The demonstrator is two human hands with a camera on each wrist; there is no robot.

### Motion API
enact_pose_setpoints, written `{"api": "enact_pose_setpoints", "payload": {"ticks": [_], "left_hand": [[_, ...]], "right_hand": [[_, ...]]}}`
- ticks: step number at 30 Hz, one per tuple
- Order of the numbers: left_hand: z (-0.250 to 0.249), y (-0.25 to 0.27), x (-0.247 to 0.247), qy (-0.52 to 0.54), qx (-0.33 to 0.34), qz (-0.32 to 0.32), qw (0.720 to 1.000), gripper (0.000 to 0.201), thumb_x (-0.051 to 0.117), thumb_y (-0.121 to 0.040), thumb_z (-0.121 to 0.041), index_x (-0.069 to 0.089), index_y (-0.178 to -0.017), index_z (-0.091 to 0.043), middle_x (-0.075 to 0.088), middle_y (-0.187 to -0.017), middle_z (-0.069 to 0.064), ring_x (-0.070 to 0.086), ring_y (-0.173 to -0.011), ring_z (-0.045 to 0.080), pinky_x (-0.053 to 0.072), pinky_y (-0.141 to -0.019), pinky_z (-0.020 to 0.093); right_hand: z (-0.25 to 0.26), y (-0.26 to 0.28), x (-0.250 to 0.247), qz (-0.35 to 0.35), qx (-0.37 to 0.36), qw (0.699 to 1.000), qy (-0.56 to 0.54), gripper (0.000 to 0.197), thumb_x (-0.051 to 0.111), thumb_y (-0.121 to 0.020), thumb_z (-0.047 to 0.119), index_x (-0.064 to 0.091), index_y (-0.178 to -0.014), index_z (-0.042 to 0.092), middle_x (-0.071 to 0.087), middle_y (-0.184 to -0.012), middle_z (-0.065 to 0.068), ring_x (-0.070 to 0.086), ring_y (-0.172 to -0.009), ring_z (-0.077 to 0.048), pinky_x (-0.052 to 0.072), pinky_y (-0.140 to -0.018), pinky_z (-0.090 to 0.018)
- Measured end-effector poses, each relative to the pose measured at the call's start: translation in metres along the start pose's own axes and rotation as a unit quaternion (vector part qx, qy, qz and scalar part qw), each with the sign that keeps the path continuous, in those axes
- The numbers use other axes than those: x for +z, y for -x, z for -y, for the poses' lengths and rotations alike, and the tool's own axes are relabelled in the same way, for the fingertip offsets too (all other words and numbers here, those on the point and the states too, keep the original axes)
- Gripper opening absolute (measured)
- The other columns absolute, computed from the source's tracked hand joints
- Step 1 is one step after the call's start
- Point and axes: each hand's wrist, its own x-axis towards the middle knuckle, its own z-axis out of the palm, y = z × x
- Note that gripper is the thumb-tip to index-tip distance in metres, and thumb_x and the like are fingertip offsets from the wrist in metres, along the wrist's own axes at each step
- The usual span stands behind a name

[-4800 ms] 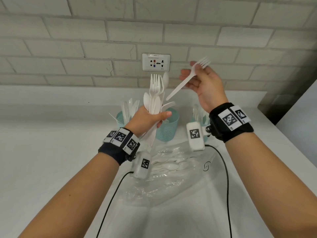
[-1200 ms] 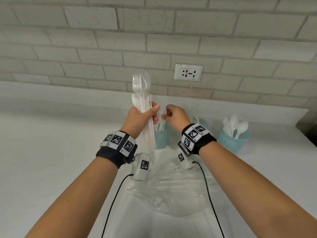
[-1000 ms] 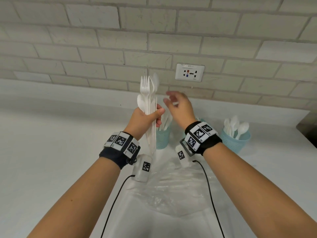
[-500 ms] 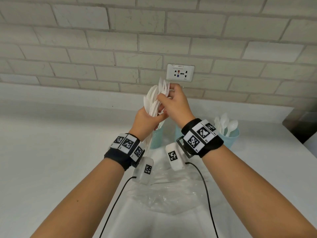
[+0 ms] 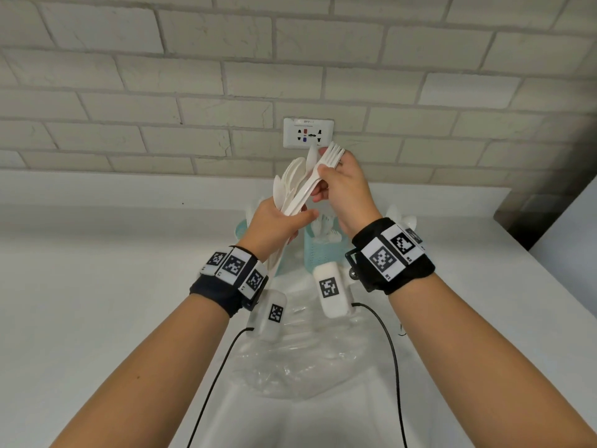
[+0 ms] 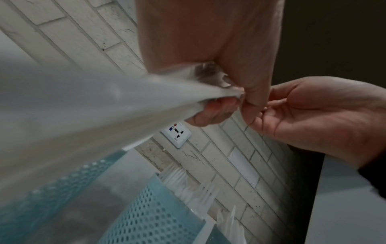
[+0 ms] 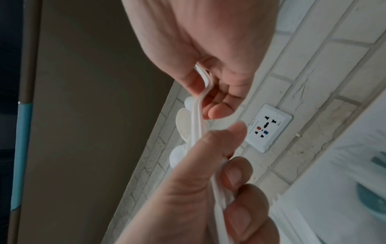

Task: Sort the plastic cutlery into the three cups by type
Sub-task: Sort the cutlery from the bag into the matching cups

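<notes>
A bundle of white plastic cutlery (image 5: 292, 189) is gripped in the left hand (image 5: 273, 226), whose fingers and thumb are curled round the handles; the bundle is held above the white counter (image 5: 97, 286), tilted up and to the right, with spoon bowls fanned at its upper end. A white plastic fork (image 5: 324, 166) at the right edge of the bundle is pinched between the thumb and fingers of the right hand (image 5: 344, 189), its tines raised in front of a white wall socket (image 5: 308, 133) set in the pale brick wall (image 5: 161, 76). The fork's handle is seen lying against the bundle, near the left thumb.

Below and beyond the hands, perforated teal plastic cups are stood on the counter: a middle cup (image 5: 323, 250) holding white cutlery, a left cup (image 5: 242, 226) mostly hidden behind the left hand, and a right one hidden behind the right wrist, with only spoon bowls (image 5: 403, 218) shown above it. A crumpled clear plastic bag (image 5: 307, 360) is spread on the counter nearer the person, with more white cutlery faintly visible inside.
</notes>
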Motion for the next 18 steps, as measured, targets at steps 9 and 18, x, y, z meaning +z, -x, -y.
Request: {"api": "enact_pose_setpoints", "payload": {"ticks": [9, 18], "left_hand": [[0.007, -0.004, 0.002, -0.003, -0.004, -0.006, 1.000, 0.019, 0.068, -0.085, -0.009, 0.055, -0.071, -0.011, 0.047, -0.054, 0.000, 0.041, -0.041, 0.010, 0.038, -0.043, 0.020], [0.004, -0.007, -0.002, 0.016, 0.017, -0.029, 0.999, 0.019, 0.063, -0.089, -0.016, 0.053, -0.074, -0.013, 0.045, -0.054, -0.002, 0.043, -0.040, 0.008, 0.039, -0.045, 0.019]], "right_hand": [[0.025, -0.018, -0.055, -0.108, -0.056, 0.992, -0.033, 0.025, 0.036, -0.093, 0.000, 0.048, -0.107, 0.018, 0.053, -0.081, -0.006, 0.054, -0.057, -0.012, 0.049, -0.049, -0.024], [-0.035, -0.029, -0.059, -0.085, -0.086, 0.969, 0.216, 0.025, 0.047, -0.091, 0.006, 0.057, -0.109, 0.020, 0.060, -0.091, 0.005, 0.064, -0.081, -0.025, 0.057, -0.076, -0.044]]}}
